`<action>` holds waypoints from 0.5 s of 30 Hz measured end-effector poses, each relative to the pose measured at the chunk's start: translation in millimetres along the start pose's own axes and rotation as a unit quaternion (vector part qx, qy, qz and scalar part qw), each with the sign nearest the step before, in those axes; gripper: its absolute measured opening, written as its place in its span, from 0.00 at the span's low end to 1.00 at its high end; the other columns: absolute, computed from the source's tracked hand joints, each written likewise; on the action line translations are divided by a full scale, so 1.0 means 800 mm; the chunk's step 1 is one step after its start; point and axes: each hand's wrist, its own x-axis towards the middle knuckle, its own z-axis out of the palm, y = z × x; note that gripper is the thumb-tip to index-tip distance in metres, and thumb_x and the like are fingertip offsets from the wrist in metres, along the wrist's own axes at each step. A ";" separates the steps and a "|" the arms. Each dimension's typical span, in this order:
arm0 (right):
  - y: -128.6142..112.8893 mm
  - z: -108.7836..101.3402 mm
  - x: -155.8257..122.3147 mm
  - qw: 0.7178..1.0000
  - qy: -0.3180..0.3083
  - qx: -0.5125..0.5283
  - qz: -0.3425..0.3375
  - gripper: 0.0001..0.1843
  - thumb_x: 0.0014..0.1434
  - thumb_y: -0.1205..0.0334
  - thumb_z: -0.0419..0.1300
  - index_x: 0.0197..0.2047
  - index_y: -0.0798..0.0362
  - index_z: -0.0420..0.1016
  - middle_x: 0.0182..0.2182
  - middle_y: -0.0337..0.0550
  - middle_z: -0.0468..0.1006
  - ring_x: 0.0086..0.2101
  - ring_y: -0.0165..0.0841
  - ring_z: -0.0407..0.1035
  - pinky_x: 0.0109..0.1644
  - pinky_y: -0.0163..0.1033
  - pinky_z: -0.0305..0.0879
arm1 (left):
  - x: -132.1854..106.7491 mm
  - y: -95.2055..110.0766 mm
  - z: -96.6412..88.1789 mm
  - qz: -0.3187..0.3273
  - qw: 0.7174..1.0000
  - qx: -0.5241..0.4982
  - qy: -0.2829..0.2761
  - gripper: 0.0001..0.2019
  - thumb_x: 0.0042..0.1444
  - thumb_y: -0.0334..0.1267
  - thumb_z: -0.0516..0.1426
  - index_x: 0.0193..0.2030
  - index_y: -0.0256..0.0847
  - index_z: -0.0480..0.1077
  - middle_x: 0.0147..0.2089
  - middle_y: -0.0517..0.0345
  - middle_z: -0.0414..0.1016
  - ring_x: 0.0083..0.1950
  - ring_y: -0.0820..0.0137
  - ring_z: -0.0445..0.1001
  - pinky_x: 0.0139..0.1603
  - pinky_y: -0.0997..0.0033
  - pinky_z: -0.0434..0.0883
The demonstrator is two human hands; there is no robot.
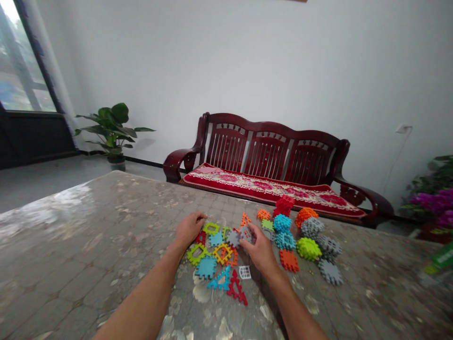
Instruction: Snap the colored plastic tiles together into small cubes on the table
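Observation:
My right hand (pixel 260 248) pinches a grey interlocking building tile (pixel 245 233) between thumb and fingers, low over the loose pieces. Beside the left edge of these pieces, my left hand (pixel 190 230) rests on the table with fingers stretched forward and nothing visible in it. Close to it lie a lime green frame tile (pixel 211 228) and a red tile (pixel 201 237). Between the hands are a light blue tile (pixel 215 239), a yellow frame tile (pixel 222 254) and another grey tile (pixel 232 238). Nearer me lie a blue triangle (pixel 221 279), a red triangle (pixel 236 289) and a white window piece (pixel 244 272).
Right of my right hand stand stacks of tiles: red (pixel 284 205), blue (pixel 285 240), grey (pixel 312 227) and lime green (pixel 308 249). A patterned cloth covers the table (pixel 116 241). Beyond it are a wooden bench (pixel 269 141) and a potted plant (pixel 115 125). A blurred bottle (pixel 440 262) is at right.

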 end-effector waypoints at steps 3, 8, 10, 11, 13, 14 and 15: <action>0.005 0.003 -0.007 1.000 0.011 -0.010 0.001 0.30 0.48 0.62 0.64 0.56 0.52 0.73 0.54 0.49 0.77 0.53 0.45 0.71 0.61 0.51 0.64 | 0.000 0.000 0.000 0.005 1.000 -0.003 0.000 0.15 0.60 0.38 0.51 0.47 0.45 0.77 0.50 0.56 0.82 0.49 0.63 0.78 0.47 0.68 0.70; 0.007 0.015 -0.010 0.999 0.010 0.001 -0.050 0.31 0.46 0.66 0.63 0.57 0.50 0.72 0.54 0.47 0.76 0.54 0.42 0.69 0.62 0.49 0.63 | 0.001 -0.002 0.001 0.007 1.000 -0.004 -0.002 0.15 0.60 0.38 0.51 0.46 0.45 0.78 0.49 0.56 0.82 0.49 0.62 0.77 0.47 0.68 0.70; 0.008 0.017 -0.010 0.998 -0.004 0.006 -0.070 0.34 0.45 0.68 0.63 0.58 0.51 0.71 0.56 0.47 0.74 0.56 0.42 0.68 0.64 0.48 0.61 | 0.002 -0.003 0.002 0.004 1.000 -0.002 -0.004 0.15 0.60 0.39 0.51 0.47 0.45 0.77 0.49 0.56 0.82 0.49 0.63 0.77 0.46 0.69 0.70; 0.009 0.018 -0.010 0.997 -0.012 0.008 -0.074 0.34 0.45 0.69 0.62 0.58 0.51 0.71 0.56 0.48 0.74 0.57 0.41 0.67 0.65 0.48 0.60 | 0.002 -0.003 0.002 0.003 1.000 -0.001 -0.006 0.15 0.61 0.39 0.51 0.47 0.45 0.77 0.49 0.56 0.82 0.49 0.63 0.78 0.46 0.69 0.70; 0.010 0.018 -0.011 0.997 -0.023 0.011 -0.072 0.35 0.44 0.70 0.62 0.59 0.52 0.70 0.57 0.48 0.73 0.57 0.41 0.67 0.65 0.48 0.59 | 0.002 -0.003 0.002 0.002 1.000 0.000 -0.007 0.15 0.61 0.39 0.51 0.47 0.45 0.77 0.49 0.56 0.82 0.48 0.63 0.78 0.46 0.69 0.70; 0.011 0.018 -0.011 0.997 -0.026 0.012 -0.069 0.35 0.44 0.69 0.62 0.58 0.52 0.70 0.56 0.49 0.73 0.57 0.41 0.67 0.65 0.48 0.60 | 0.002 -0.003 0.002 0.002 1.000 0.000 -0.007 0.15 0.61 0.39 0.51 0.48 0.45 0.77 0.49 0.56 0.82 0.48 0.63 0.78 0.46 0.69 0.70; 0.012 0.017 -0.011 0.997 -0.026 0.013 -0.067 0.34 0.45 0.69 0.62 0.58 0.52 0.70 0.56 0.49 0.74 0.56 0.41 0.68 0.64 0.48 0.61 | 0.002 -0.004 0.002 0.004 1.000 -0.001 -0.006 0.15 0.61 0.39 0.51 0.48 0.45 0.77 0.49 0.56 0.82 0.49 0.63 0.78 0.46 0.68 0.70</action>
